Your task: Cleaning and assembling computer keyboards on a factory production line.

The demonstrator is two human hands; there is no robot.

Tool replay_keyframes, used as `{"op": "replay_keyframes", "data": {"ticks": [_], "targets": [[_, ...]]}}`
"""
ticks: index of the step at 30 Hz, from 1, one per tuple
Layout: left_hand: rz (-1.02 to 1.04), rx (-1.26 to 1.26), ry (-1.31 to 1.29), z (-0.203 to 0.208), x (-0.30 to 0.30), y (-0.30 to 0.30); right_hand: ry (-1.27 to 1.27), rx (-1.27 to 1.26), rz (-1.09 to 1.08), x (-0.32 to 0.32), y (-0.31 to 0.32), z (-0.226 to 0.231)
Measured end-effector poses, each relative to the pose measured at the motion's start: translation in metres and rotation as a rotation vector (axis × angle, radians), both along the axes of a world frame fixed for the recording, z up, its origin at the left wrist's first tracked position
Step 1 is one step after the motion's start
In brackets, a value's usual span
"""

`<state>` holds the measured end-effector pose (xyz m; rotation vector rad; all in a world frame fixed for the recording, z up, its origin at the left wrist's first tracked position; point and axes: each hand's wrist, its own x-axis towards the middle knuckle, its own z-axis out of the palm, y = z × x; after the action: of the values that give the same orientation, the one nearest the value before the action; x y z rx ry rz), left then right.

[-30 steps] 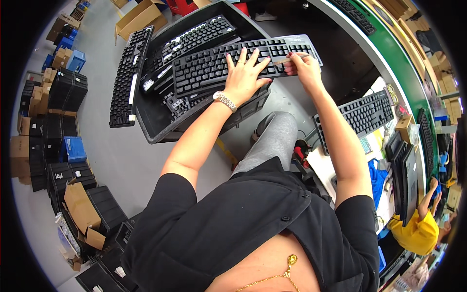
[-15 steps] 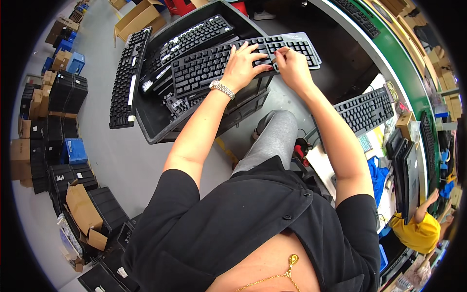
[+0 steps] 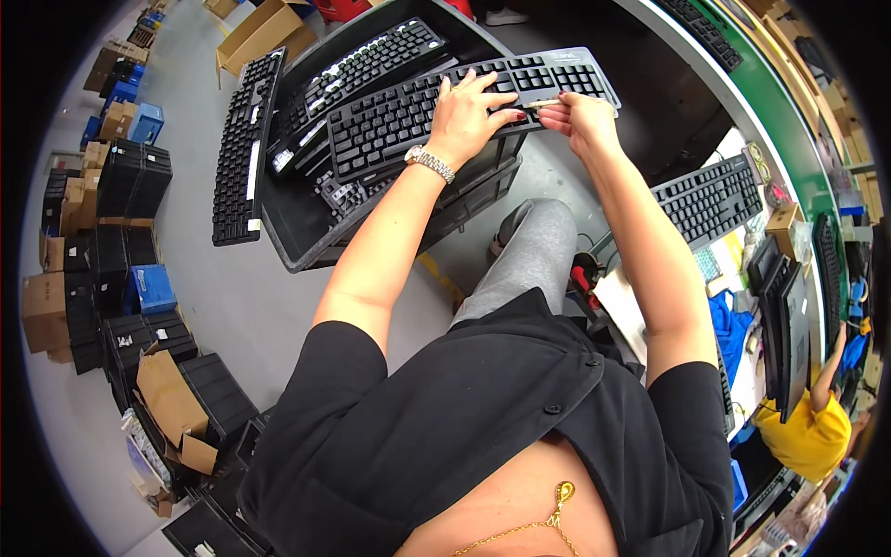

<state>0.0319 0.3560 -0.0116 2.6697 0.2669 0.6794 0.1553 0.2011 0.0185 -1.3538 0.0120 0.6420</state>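
Observation:
A black full-size keyboard [image 3: 390, 125] rests slantwise across the black bin [image 3: 306, 243]. My left hand [image 3: 464, 116] lies on its keys with the fingers spread, holding nothing. In my right hand [image 3: 587, 121] a thin pale stick-like tool [image 3: 543, 103] is pinched, its tip over the keyboard near my left thumb; its exact kind is unclear. Behind the held-down keyboard, another keyboard [image 3: 371, 63] with some white keys lies in the bin. One more black keyboard [image 3: 243, 153] leans along the bin's left rim.
To the right, a keyboard [image 3: 710, 200] lies on the white worktable [image 3: 620, 306]. A person in a yellow top [image 3: 806, 436] is at the far right. Stacked black boxes [image 3: 135, 186] and an open carton [image 3: 172, 395] line the left floor. Another open carton [image 3: 264, 42] stands behind the bin.
My right hand has turned and shifted slightly right, so the pale stick now shows clearly. My left hand stays on the keys. The keyboard's right end has moved slightly up and right.

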Motion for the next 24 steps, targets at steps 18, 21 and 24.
{"op": "replay_keyframes", "data": {"ticks": [18,21,24], "targets": [[0.117,-0.669,-0.361,0.020,-0.003,-0.009,-0.117,0.173,-0.021,-0.014,-0.013,-0.004],[0.141,-0.572,-0.465,0.021,-0.005,-0.005,-0.409,0.010,-0.114,-0.029,-0.027,0.011],[0.132,-0.479,-0.394,0.042,-0.012,-0.020,-1.044,-0.134,-0.135,-0.027,-0.039,0.002]]}}
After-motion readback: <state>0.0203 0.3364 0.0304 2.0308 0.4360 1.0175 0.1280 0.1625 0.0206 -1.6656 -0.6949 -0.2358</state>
